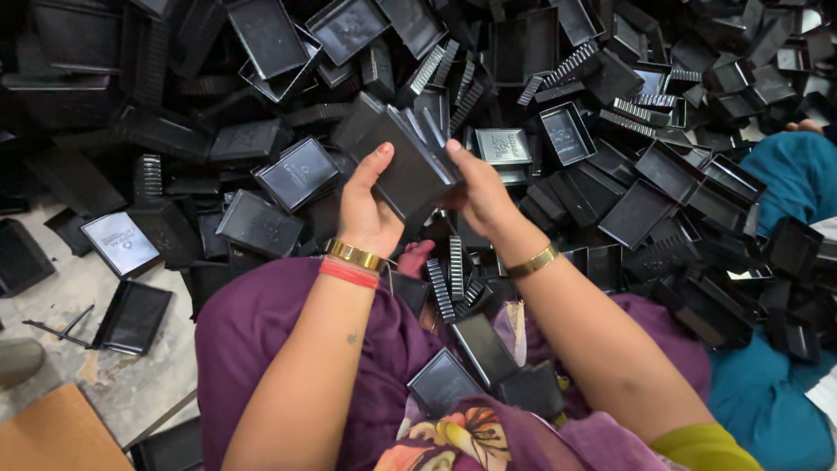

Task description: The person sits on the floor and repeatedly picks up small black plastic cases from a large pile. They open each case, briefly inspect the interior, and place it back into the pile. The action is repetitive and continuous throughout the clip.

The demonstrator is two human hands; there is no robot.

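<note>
Left hand point(366, 209), right hand point(478, 194) raised together; fingers curled, gripping.

Stack of black plastic trays point(410, 166): flat, rectangular, shallow, matte with dusty sheen. Several pieces pressed together, upper edges fanned slightly apart at top right. Tilted, one corner pointing up-left, broad face turned toward camera. Raised above heap of like pieces, over lap. Clamped from both sides: left hand point(368, 212) on lower left edge, thumb laid up along face; right hand point(480, 194) on right edge, thumb at top corner. Exact count of pieces in stack unclear.
</note>
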